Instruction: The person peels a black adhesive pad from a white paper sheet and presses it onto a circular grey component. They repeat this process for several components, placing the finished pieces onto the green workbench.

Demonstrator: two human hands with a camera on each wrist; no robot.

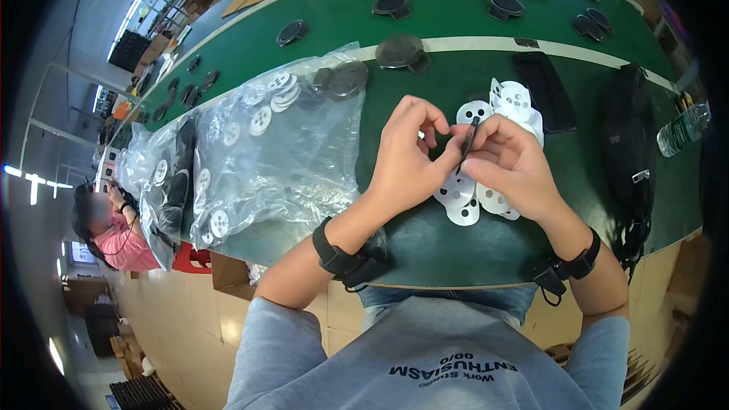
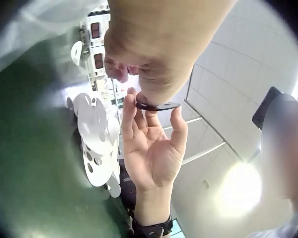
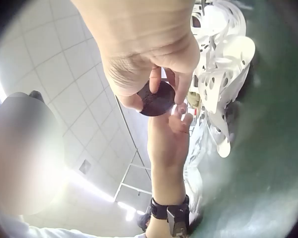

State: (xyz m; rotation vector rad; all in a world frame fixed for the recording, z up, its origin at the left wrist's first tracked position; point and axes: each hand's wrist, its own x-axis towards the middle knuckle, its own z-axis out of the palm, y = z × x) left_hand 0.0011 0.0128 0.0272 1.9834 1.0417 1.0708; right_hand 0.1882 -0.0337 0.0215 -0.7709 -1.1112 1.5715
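Both my hands meet above the green table (image 1: 425, 243) in the head view. My right hand (image 1: 480, 135) pinches a thin black disc (image 1: 467, 143), which stands edge-on here. My left hand (image 1: 446, 137) has curled fingers and pinches the same disc from the other side. The right wrist view shows the round black disc (image 3: 158, 98) between the right thumb and fingers, with the left hand's fingertips (image 3: 181, 113) touching its lower edge. From the left wrist view the disc (image 2: 156, 105) lies flat across the right hand's fingertips. A pile of white perforated discs (image 1: 465, 196) lies under the hands.
Two clear plastic bags (image 1: 266, 152) of white discs lie at the left. Several black discs (image 1: 401, 52) are spread over the far table. A black bag (image 1: 630, 144) and a water bottle (image 1: 683, 129) are at the right. Another person (image 1: 114, 231) sits at far left.
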